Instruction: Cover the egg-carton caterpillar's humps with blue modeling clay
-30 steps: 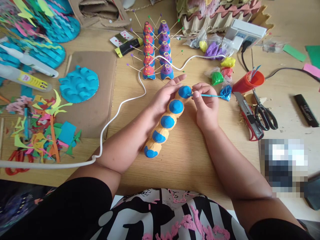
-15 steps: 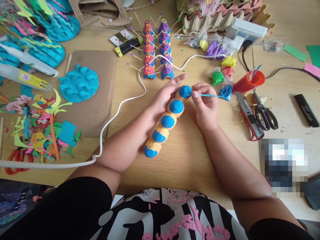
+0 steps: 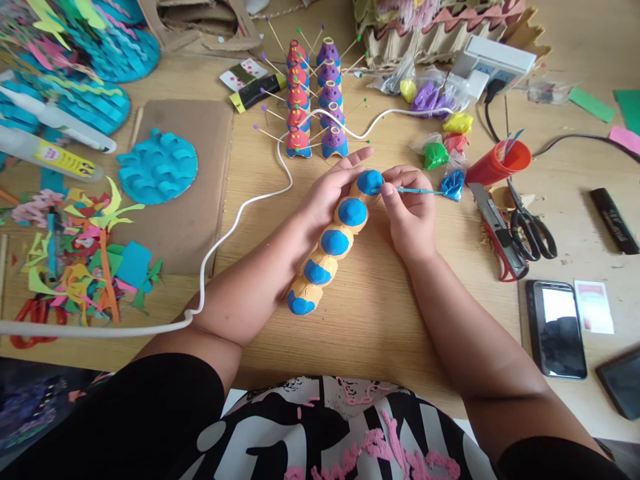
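Note:
A strip of orange egg-carton bumps (image 3: 327, 261) slants across the middle of the view, each bump carrying a patch of blue clay (image 3: 353, 212). My left hand (image 3: 327, 193) holds it from the left near its far end, the fingers partly hidden behind it. Between thumb and fingers, my right hand (image 3: 413, 210) pinches a thin blue modelling tool (image 3: 420, 191). The tool's tip meets the blue clay on the farthest bump. Beyond my hands stand a red egg-carton caterpillar (image 3: 299, 138) and a purple one (image 3: 334, 140), with pin-like sticks poking out.
A white cable (image 3: 240, 212) loops across the table past my left forearm. On the right are bagged clay (image 3: 435, 155), an orange cup (image 3: 500, 163), a utility knife (image 3: 500, 227), scissors (image 3: 530, 227) and a phone (image 3: 557, 330). Paper scraps (image 3: 90, 247) and cardboard (image 3: 200, 233) lie left.
The right hand and tool have shifted only very slightly at the farthest bump. My left hand and the strip stay practically in place.

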Motion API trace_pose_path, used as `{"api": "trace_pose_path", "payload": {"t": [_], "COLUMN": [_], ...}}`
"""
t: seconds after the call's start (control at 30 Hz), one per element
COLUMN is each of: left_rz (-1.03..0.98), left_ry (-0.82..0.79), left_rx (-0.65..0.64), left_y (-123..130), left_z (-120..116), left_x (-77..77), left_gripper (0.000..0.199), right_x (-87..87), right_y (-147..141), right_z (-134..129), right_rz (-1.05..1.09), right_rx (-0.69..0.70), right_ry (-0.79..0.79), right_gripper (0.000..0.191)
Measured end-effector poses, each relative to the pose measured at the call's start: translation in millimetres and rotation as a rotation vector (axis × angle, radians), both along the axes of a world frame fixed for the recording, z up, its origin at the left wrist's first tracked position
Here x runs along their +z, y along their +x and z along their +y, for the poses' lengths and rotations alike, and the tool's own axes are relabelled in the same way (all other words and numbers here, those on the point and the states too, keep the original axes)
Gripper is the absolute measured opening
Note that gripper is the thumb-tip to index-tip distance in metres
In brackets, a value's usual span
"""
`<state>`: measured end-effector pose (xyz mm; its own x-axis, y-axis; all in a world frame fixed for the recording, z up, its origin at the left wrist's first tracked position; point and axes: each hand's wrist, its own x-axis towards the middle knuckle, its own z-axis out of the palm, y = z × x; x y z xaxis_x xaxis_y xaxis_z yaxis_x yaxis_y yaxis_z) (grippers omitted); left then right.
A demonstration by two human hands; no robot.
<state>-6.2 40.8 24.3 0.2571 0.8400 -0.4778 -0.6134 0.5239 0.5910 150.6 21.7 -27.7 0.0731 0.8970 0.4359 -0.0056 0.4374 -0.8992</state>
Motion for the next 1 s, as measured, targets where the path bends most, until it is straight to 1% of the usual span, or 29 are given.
{"api": "trace_pose_path", "payload": {"t": [0.07,0.13,0.3,0.4,0.5,0.6,0.83,0.93,1.0], "left_rz": [-0.016,-0.023,0.041,0.035,-0.034,-0.077,0.048,0.038,0.019], "left_ry": [-0.016,-0.001,0.132,0.107,0.078,0.082,0.126,0.095,0.063], "left_rx": [0.012,0.011,-0.008,-0.012,-0.035,-0.057,-0.040,-0.041,-0.034], "left_y": [-0.1,0.0,0.6,0.4,-0.6,-1.9,-0.8,-0.5,-0.6], "left_z": [0.4,0.2,-0.8,-0.3,0.7,1.6,2.4,2.7,3.1], "left_x": [-0.8,-1.6,-3.6,-5.3,-6.4,-6.8,-8.1,-7.3,-6.8], "left_gripper": [0.052,0.052,0.055,0.060,0.057,0.055,0.062,0.057,0.058], "right_x": [0.4,0.5,0.2,0.0,-0.2,-0.3,-0.5,-0.3,-0.1], "right_y": [0.1,0.3,0.1,-0.1,0.1,0.3,0.0,0.4,0.7], "right_z": [-0.4,-0.7,0.0,0.3,0.2,0.0,0.3,0.1,-0.1], "right_rz": [0.007,0.018,0.001,-0.012,0.000,0.002,-0.003,-0.010,-0.026], "right_rx": [0.008,0.019,0.003,-0.005,0.009,0.013,0.005,0.008,0.007], "right_ry": [0.002,0.012,0.005,0.006,0.018,0.013,0.017,0.021,0.010], "right_gripper": [0.041,0.040,0.042,0.043,0.041,0.043,0.041,0.041,0.042]}}
